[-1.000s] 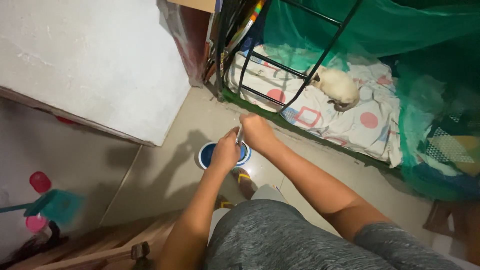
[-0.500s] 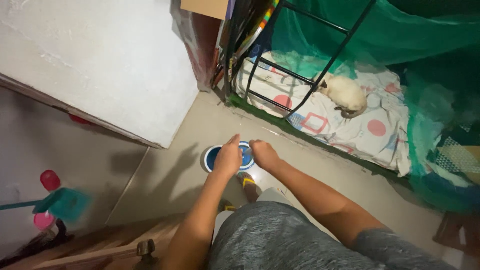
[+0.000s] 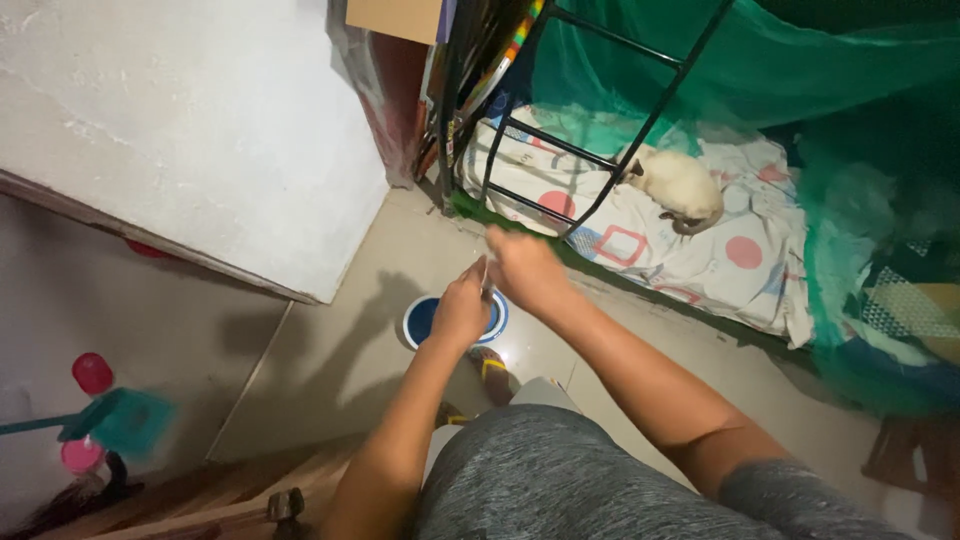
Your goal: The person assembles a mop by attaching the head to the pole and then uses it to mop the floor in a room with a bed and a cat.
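Head view looked down on the left hand [image 3: 460, 310] and right hand [image 3: 522, 268], both pinched on a small pale object [image 3: 483, 272] too blurred to identify; they hovered above a blue bowl [image 3: 422, 318] on the tiled floor [image 3: 330, 370]; a cream cat [image 3: 678, 185] lay on the patterned bedsheet [image 3: 740, 260].

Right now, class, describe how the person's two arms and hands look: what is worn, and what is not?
Both arms are bare to the shoulder, no sleeves showing. The left hand and right hand wear no gloves; no rings, watch or bands can be made out.
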